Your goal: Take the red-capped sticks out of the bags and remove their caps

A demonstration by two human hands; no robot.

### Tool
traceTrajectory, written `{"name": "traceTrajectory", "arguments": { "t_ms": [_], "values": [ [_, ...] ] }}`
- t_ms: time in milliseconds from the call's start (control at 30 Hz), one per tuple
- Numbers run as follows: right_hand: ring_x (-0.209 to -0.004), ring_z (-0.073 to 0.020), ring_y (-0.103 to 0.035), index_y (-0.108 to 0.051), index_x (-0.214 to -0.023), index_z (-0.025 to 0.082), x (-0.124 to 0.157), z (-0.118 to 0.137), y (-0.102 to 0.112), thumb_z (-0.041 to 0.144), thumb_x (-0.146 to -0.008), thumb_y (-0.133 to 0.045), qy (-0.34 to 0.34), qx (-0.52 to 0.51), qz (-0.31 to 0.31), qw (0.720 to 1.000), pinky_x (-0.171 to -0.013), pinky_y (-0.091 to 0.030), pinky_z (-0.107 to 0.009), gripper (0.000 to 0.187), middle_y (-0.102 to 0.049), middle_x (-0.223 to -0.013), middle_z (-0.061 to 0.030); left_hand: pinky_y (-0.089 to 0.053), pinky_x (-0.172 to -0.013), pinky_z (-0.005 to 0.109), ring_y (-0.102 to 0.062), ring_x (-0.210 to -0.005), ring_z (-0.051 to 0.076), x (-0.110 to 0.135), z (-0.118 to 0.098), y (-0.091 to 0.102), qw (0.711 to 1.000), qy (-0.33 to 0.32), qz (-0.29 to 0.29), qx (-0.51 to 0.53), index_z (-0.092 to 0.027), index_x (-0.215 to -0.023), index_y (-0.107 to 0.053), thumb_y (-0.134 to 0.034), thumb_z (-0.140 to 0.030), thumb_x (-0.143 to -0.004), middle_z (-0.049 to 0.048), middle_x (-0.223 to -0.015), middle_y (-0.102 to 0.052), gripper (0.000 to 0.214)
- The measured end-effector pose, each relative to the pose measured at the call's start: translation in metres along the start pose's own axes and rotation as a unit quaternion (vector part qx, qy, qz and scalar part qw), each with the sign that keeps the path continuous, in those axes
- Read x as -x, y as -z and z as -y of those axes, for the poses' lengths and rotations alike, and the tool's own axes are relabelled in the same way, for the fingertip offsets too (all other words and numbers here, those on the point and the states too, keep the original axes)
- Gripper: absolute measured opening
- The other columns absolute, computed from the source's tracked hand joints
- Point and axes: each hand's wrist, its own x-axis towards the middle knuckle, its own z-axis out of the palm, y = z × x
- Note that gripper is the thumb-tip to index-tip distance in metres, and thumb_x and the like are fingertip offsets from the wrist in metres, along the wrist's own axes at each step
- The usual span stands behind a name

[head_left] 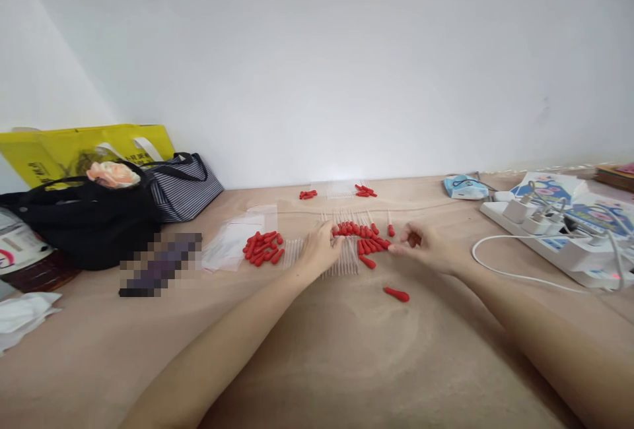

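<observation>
My left hand (323,244) is closed at the left end of a row of red-bulbed droppers (352,228), its thumb and fingers pinched at a dropper; the exact grip is partly hidden. Just right of a second cluster of red rubber bulbs (369,246), my right hand (421,244) has curled fingers with a gap to the thumb, whose tip is close to the bulbs. Thin clear tubes (341,267) lie side by side below my left hand. One loose red bulb (397,294) rests nearer to me, and a single dropper (391,228) lies apart near my right hand.
Left of my hands are a pile of red bulbs (262,248) and clear plastic bags (232,241). More droppers (365,190) lie by the wall. Bags (183,185) stand at left. A power strip (559,251) with a white cable (500,276) is at right, near a blue mask (465,186).
</observation>
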Motion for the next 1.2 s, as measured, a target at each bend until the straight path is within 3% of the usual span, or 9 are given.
{"name": "traceTrajectory", "arguments": {
  "t_ms": [67,133,333,467,600,700,900,1033,1200],
  "values": [
    [-0.056,-0.0104,-0.047,-0.057,-0.071,0.018,0.006,0.009,0.008,0.056,-0.058,-0.062,0.107,-0.003,0.109,0.988,-0.048,-0.032,-0.021,0.041,-0.054,-0.063,0.0011,-0.042,-0.063,0.026,-0.056,-0.071,0.015,0.012,0.009,0.003,0.998,-0.058,-0.02,0.016,-0.018,-0.083,-0.053,-0.049,-0.024,-0.076,0.0021,-0.077,-0.058,0.01],
    [-0.058,-0.0105,-0.048,-0.059,-0.069,0.019,0.013,0.018,0.01,0.053,-0.051,-0.069,0.152,0.017,0.178,0.972,-0.048,-0.033,-0.021,0.039,-0.056,-0.066,0.0014,-0.042,-0.063,0.024,-0.055,-0.072,0.014,0.024,0.02,0.007,0.994,-0.101,-0.028,0.019,-0.018,-0.082,-0.053,-0.047,-0.022,-0.078,0.0018,-0.079,-0.057,0.008],
    [-0.051,-0.0079,-0.048,-0.061,-0.059,0.019,0.025,0.033,-0.002,0.03,-0.062,-0.061,0.137,-0.019,0.264,0.954,-0.044,-0.032,-0.019,0.011,-0.058,-0.058,0.0036,-0.04,-0.072,0.029,-0.051,-0.076,0.015,0.049,0.044,0.02,0.98,-0.185,-0.076,-0.025,-0.019,-0.074,-0.054,-0.047,-0.021,-0.079,0.0015,-0.074,-0.056,0.01],
    [-0.049,-0.0079,-0.046,-0.062,-0.059,0.018,0.01,0.023,0.002,0.024,-0.062,-0.056,0.056,-0.072,0.223,0.971,-0.044,-0.031,-0.019,0.009,-0.056,-0.053,0.0039,-0.039,-0.071,0.029,-0.051,-0.076,0.016,0.053,0.045,0.02,0.973,-0.212,-0.08,-0.031,-0.019,-0.074,-0.056,-0.048,-0.019,-0.079,0.0018,-0.074,-0.058,0.009],
    [-0.048,-0.0081,-0.043,-0.06,-0.055,0.016,-0.02,-0.007,0.011,0.028,-0.063,-0.054,-0.128,-0.076,0.068,0.987,-0.044,-0.03,-0.02,0.015,-0.051,-0.05,0.0026,-0.039,-0.071,0.031,-0.051,-0.076,0.016,0.053,0.044,0.018,0.971,-0.224,-0.066,-0.043,-0.019,-0.074,-0.057,-0.048,-0.02,-0.079,0.0023,-0.075,-0.059,0.01],
    [-0.043,-0.0073,-0.036,-0.059,-0.055,0.016,-0.034,-0.025,0.008,0.034,-0.062,-0.058,-0.211,-0.078,0.062,0.972,-0.041,-0.025,-0.02,0.02,-0.043,-0.044,0.0041,-0.038,-0.071,0.031,-0.051,-0.076,0.016,0.053,0.044,0.018,0.973,-0.22,-0.061,-0.046,-0.019,-0.074,-0.057,-0.048,-0.022,-0.08,0.0021,-0.075,-0.059,0.011],
    [-0.036,-0.0056,-0.029,-0.052,-0.047,0.016,-0.035,-0.032,-0.006,0.048,-0.064,-0.058,-0.206,-0.101,0.061,0.971,-0.039,-0.021,-0.021,0.037,-0.036,-0.038,0.0055,-0.037,-0.072,0.032,-0.05,-0.076,0.016,0.052,0.045,0.017,0.974,-0.214,-0.057,-0.052,-0.019,-0.074,-0.057,-0.047,-0.021,-0.079,0.0021,-0.075,-0.06,0.011],
    [-0.039,-0.0076,-0.037,-0.057,-0.054,0.015,-0.046,-0.037,-0.006,0.047,-0.07,-0.052,-0.229,-0.073,0.03,0.97,-0.041,-0.026,-0.021,0.036,-0.045,-0.042,0.0025,-0.037,-0.072,0.032,-0.049,-0.076,0.016,0.052,0.044,0.017,0.974,-0.214,-0.053,-0.053,-0.019,-0.074,-0.057,-0.048,-0.021,-0.079,0.0017,-0.075,-0.06,0.011],
    [-0.042,-0.012,-0.045,-0.058,-0.052,0.016,-0.068,-0.034,-0.012,0.048,-0.065,-0.056,-0.25,-0.029,0.011,0.968,-0.042,-0.03,-0.024,0.035,-0.049,-0.042,-0.0012,-0.037,-0.072,0.031,-0.05,-0.077,0.016,0.052,0.044,0.017,0.974,-0.212,-0.052,-0.056,-0.019,-0.073,-0.057,-0.049,-0.021,-0.079,0.0015,-0.075,-0.06,0.01]
  ]
}}
